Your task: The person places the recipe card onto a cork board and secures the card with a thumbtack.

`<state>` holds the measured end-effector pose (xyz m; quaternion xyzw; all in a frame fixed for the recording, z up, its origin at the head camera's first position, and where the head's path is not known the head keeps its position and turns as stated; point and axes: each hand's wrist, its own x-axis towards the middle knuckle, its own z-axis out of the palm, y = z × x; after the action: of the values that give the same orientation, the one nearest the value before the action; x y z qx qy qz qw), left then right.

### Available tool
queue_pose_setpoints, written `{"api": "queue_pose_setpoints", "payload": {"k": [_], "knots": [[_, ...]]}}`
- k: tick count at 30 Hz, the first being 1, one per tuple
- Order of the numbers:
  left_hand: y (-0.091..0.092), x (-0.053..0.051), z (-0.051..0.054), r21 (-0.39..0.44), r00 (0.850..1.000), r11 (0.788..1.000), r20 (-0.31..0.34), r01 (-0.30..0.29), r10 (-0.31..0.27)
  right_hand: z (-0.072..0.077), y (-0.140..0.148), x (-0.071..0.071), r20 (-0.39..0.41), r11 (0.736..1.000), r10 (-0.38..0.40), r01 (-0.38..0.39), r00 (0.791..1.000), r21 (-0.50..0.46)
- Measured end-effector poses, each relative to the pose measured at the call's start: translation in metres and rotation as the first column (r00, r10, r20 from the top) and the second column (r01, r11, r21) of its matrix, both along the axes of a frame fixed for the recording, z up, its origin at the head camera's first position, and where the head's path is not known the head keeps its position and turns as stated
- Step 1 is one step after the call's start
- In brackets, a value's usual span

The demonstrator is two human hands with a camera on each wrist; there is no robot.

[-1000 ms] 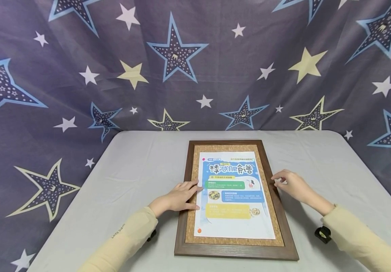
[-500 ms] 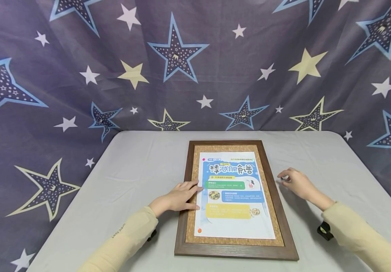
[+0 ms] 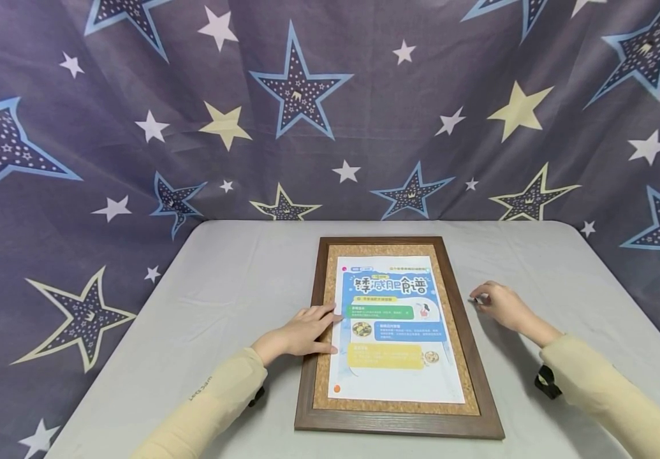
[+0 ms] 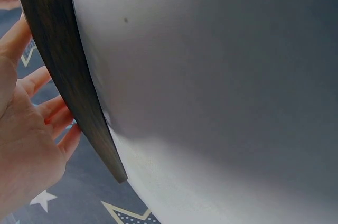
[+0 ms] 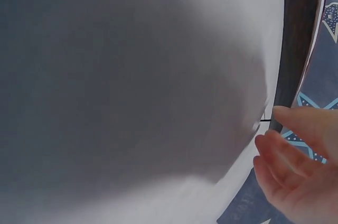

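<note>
In the head view a printed poster [image 3: 394, 386] lies on a cork board [image 3: 321, 382] with a dark brown wooden frame [image 3: 398, 424]. A pink pushpin [image 3: 344, 269] sits at its top left corner and an orange pushpin [image 3: 337, 388] at its bottom left. My left hand [image 3: 301, 330] rests spread over the frame's left side, fingertips touching the poster's edge. Beyond the frame's right side, my right hand [image 3: 504, 309] has thumb and fingers brought together. At their tips a small, thin dark object [image 5: 265, 120] shows; its kind is too small to tell.
A pale grey cloth covers the table [image 3: 238, 274]. Behind and beside it hangs a dark purple curtain [image 3: 364, 134] printed with stars. A black strap [image 3: 548, 382] shows beneath the right sleeve [image 3: 599, 389].
My right hand has moved from the frame's right edge out to the right, over the table. The left hand, board and poster have stayed in place.
</note>
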<state>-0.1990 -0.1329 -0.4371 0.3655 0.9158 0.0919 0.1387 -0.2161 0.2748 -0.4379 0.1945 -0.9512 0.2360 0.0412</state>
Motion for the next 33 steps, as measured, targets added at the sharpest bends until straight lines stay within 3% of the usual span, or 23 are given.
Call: {"api": "queue_pose_setpoints", "payload": {"k": [8,17,25,33], "knots": [[0.0001,0.0000,0.0004,-0.001,1.000,1.000,0.001,0.000,0.000,-0.0028,0.0035,-0.0077,0.019,0.998,0.053,-0.054,0.998,0.018],[0.0004,0.0001,0.0002,-0.002,1.000,1.000,0.005,-0.006,0.006,-0.0039,0.0037,-0.0082,0.038,0.999,0.035,-0.036,0.999,0.026],[0.0002,-0.0001,0.0005,0.006,1.000,1.000,-0.003,-0.004,0.004,-0.0055,0.0048,-0.0088,-0.020,0.996,0.062,-0.060,0.998,0.066],[0.0003,-0.0007,-0.0011,0.004,1.000,1.000,-0.011,-0.006,0.006,-0.0059,0.0062,-0.0086,0.000,0.998,0.047,-0.047,0.999,0.042]]}}
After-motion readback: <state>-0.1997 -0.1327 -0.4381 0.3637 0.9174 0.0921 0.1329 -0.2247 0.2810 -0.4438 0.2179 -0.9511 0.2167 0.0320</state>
